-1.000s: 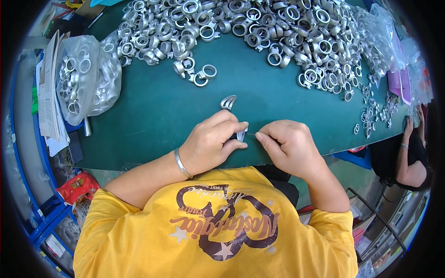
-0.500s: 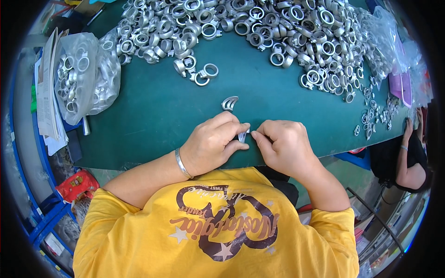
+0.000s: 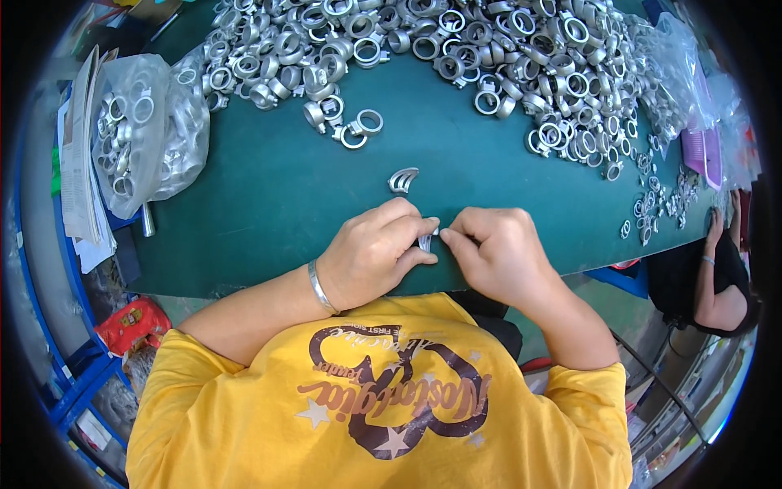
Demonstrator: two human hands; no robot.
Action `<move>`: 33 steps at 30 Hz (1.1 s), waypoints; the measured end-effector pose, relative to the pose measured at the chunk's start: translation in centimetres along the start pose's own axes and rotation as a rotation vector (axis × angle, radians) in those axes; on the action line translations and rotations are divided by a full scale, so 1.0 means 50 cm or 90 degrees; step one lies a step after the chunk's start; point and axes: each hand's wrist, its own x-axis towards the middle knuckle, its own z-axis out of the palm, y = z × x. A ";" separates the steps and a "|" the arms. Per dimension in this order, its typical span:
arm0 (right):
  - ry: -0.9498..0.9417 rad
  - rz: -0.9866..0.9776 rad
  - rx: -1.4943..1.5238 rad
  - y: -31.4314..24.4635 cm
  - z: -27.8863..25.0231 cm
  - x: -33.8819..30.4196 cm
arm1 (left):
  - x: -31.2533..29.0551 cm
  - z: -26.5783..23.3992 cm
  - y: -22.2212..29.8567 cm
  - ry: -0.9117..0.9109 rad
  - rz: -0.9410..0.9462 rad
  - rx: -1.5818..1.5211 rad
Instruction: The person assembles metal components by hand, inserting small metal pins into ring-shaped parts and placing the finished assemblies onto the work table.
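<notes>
My left hand [image 3: 371, 248] pinches a small curved silver metal piece [image 3: 425, 242] between thumb and fingers, near the table's front edge. Close beside it, my right hand [image 3: 497, 248] is closed, its thumb and forefinger pressed together at the piece's right end. Whatever the right fingers pinch is too small or hidden to make out. Just beyond my hands, a curved slotted silver metal piece [image 3: 402, 180] lies on the green table [image 3: 269, 196]. Farther off are a few loose silver rings [image 3: 368, 122].
Silver metal rings [image 3: 562, 65] are heaped along the far side. A clear bag of rings [image 3: 134, 134] and papers [image 3: 84, 171] stand at left. Small metal parts [image 3: 652, 204] and a purple basket [image 3: 702, 155] are at right, near another person's arm [image 3: 710, 265].
Both hands stay almost in place, holding the same pinch. The surroundings shift very slightly in the picture.
</notes>
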 end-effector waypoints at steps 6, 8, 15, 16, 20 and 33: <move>-0.026 -0.020 -0.012 -0.008 -0.005 -0.004 | -0.003 0.004 -0.002 0.013 0.016 -0.002; -0.012 -0.013 -0.015 -0.011 -0.002 -0.006 | -0.001 0.004 -0.003 0.003 0.015 0.014; 0.004 0.019 -0.001 -0.008 0.002 -0.013 | 0.006 0.000 0.004 0.005 0.020 0.024; 0.002 0.023 -0.009 -0.009 0.000 -0.011 | 0.005 -0.002 0.002 -0.011 0.028 0.024; -0.024 0.034 0.039 -0.004 -0.020 -0.007 | 0.004 0.000 -0.001 0.008 0.015 -0.008; -0.016 0.009 -0.023 -0.011 -0.015 -0.005 | 0.004 0.005 -0.005 0.012 0.036 0.018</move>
